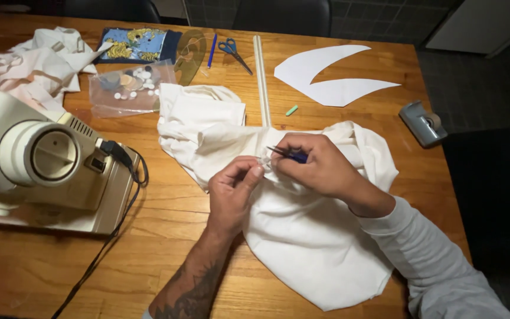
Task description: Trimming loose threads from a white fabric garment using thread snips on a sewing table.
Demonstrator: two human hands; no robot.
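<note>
The right hand (320, 168) grips a small blue-handled tool (287, 155), tip pointing left toward the left hand (234, 192), which pinches a fold of white cloth (302, 236) just beside it.

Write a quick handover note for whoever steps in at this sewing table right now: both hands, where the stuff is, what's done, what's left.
Left hand: pinching a fold of the white cloth.
Right hand: holding a small blue-handled tool, tip at the pinched spot.
Cloth lies bunched on the table, beside the sewing machine. Scissors, paper pattern and button bag sit farther back.
Done: cannot tell how much of the seam is worked.
Left: the spot under the tool tip.
</note>
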